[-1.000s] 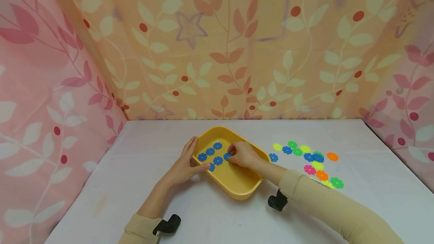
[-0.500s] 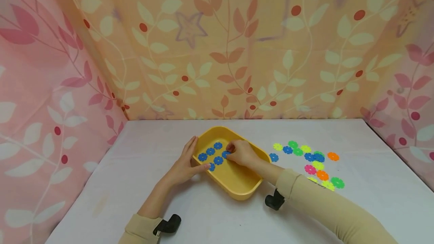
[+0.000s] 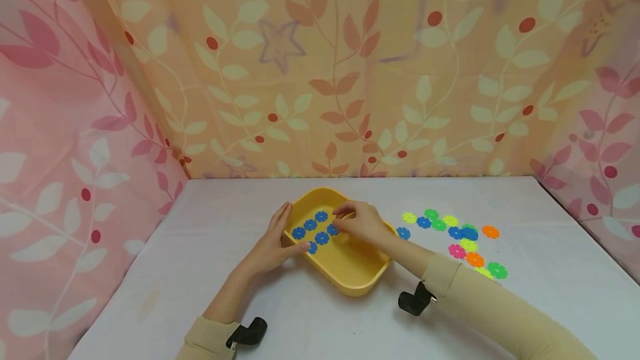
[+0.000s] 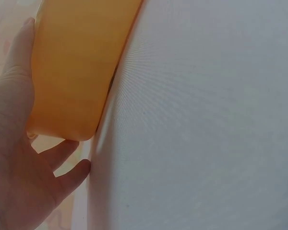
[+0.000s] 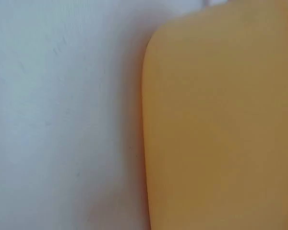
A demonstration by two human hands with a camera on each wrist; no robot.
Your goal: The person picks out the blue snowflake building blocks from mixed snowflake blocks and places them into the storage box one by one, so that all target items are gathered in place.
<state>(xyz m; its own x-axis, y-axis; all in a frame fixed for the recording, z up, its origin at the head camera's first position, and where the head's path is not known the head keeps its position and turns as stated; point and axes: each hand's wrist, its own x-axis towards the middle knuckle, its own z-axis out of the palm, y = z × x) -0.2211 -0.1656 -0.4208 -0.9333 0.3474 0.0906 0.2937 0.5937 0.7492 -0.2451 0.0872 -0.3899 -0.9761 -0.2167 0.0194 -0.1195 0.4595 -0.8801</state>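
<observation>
A yellow plastic tray (image 3: 356, 265) sits at a slant on the table, with several blue snowflake discs (image 3: 322, 238) lying flat in its left half. My left hand (image 3: 270, 246) holds the tray's left end, the thumb over the rim beside one disc; the left wrist view shows this hand (image 4: 24, 158) against the outer wall. Over the tray's middle is my right hand (image 3: 367, 228), its fingers loosely bent just above a blue disc (image 3: 333, 230). Nothing shows between its fingertips. Only the tray's outer wall (image 5: 221, 120) appears in the right wrist view, without the hand.
Right of the tray, loose snowflake discs in several colours lie scattered, among them a pink one (image 3: 457, 251) and an orange one (image 3: 490, 231). A blue disc (image 3: 403, 233) lies close to the tray's right rim. Patterned curtains (image 3: 330, 71) surround the white table (image 3: 240, 204).
The right hand has let go of the blue disc, which now lies in the tray, and has lifted slightly up and to the right. The left hand and tray stay in place.
</observation>
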